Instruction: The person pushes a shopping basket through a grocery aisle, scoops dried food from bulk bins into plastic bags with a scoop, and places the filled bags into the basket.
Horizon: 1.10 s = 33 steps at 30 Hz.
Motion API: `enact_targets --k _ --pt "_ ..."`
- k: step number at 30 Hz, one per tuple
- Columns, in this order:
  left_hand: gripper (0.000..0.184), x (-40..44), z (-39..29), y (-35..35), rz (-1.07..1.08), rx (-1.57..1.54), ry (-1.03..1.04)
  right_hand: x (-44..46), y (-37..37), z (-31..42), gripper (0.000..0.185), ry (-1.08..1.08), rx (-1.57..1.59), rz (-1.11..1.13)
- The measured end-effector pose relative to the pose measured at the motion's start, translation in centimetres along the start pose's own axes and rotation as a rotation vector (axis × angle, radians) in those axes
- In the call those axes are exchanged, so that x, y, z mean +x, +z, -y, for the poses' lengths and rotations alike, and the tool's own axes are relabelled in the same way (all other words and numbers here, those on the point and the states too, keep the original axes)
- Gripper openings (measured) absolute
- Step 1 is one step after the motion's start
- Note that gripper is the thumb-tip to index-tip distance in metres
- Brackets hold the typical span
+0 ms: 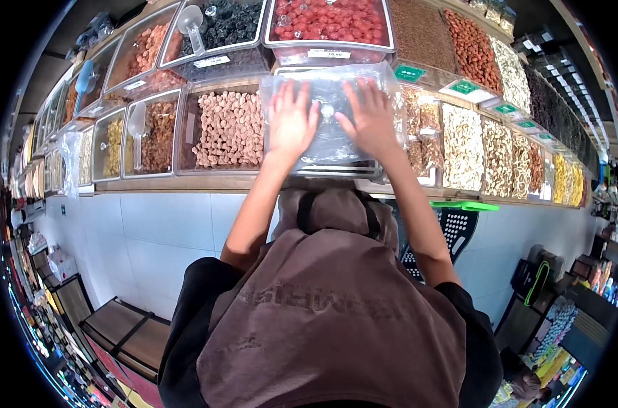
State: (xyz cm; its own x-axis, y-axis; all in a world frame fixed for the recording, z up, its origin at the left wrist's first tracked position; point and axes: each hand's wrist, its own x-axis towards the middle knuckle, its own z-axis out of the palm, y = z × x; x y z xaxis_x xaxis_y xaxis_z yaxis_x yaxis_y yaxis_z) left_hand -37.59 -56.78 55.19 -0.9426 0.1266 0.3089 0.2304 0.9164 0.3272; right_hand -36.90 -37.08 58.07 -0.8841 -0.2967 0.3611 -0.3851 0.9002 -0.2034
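Observation:
A clear plastic bag [329, 139] lies spread over a bin in the front row of the food display. My left hand [293, 122] rests flat on its left half, fingers stretched out and pointing away from me. On the right half lies my right hand [371, 122], also flat with the fingers apart. What is under the bag is hard to make out; a dark surface shows through it. Beside my left hand stands a bin of round, light-brown nuts [229, 129]. A bin of red dried fruit [328, 24] sits just beyond the bag.
Dark dried fruit [231, 24] with a clear scoop [192, 28] is at the back left. White slices [462, 146] and red-brown dried food [469, 44] fill bins on the right. A black perforated basket [452, 231] with a green handle [464, 205] stands below the counter edge.

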Motion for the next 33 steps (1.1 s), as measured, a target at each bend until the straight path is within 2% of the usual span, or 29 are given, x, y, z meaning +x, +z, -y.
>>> enact_targets --k 2,5,8,14,15,17,19,20,21,22,24,26,28,30,32,33 --pt "0.057 -0.3 1.2 2.8 0.065 -0.013 0.03 -0.8 3.6 -0.1 0.068 -0.057 -0.064 0.03" --pt "0.06 -0.2 3.7 5.5 0.184 -0.03 0.06 -2.1 7.3 0.2 0.077 0.216 -0.059 0.21" --pt "0.061 -0.1 5.7 6.4 0.278 0.006 0.106 -2.9 9.8 -0.1 0.077 0.185 -0.097 0.139" --pt "0.063 0.4 6.0 6.9 0.285 0.07 0.153 -2.6 9.2 0.2 0.076 0.214 -0.09 0.112" --pt "0.063 0.5 5.9 6.7 0.292 0.059 0.199 -2.7 8.5 0.5 0.074 0.204 -0.01 0.088" --pt "0.063 0.5 4.8 6.2 0.258 -0.091 0.064 -4.3 5.9 0.5 0.072 0.277 0.024 0.037" --pt "0.061 0.2 2.5 4.1 0.154 -0.232 0.126 -7.3 2.7 0.8 0.062 0.204 0.233 -0.071" --pt "0.057 -0.2 0.6 2.3 0.135 -0.331 0.153 -9.7 1.5 0.5 0.062 0.274 0.201 -0.097" --pt "0.042 -1.0 -1.5 1.4 0.085 -0.381 0.14 -12.3 0.5 0.2 0.055 0.369 0.291 -0.1" --pt "0.042 -2.0 -3.2 1.0 0.111 -0.396 0.193 -14.7 -0.3 -0.1 0.048 0.454 0.39 -0.107" --pt "0.024 -4.0 -6.5 0.7 0.3 -0.697 0.109 -20.6 -1.0 -0.9 0.04 0.653 0.386 -0.229" --pt "0.013 -6.6 -9.7 3.2 0.369 -0.798 0.131 -27.6 -0.1 -2.1 0.035 0.853 0.34 -0.299" --pt "0.011 -8.8 -13.3 4.7 0.503 -0.902 0.199 -34.8 0.0 -2.3 0.03 1.181 0.334 -0.176" --pt "0.01 -10.7 -16.4 6.6 0.588 -1.006 0.288 -43.5 2.6 -2.0 0.028 1.377 0.237 -0.226" --pt "0.01 -11.6 -19.4 7.9 0.72 -0.973 0.323 -52.2 5.1 -0.5 0.029 1.532 0.172 -0.242" --pt "0.013 -11.7 -21.5 7.7 0.77 -0.956 0.326 -56.0 6.1 0.2 0.031 1.696 0.24 -0.2"
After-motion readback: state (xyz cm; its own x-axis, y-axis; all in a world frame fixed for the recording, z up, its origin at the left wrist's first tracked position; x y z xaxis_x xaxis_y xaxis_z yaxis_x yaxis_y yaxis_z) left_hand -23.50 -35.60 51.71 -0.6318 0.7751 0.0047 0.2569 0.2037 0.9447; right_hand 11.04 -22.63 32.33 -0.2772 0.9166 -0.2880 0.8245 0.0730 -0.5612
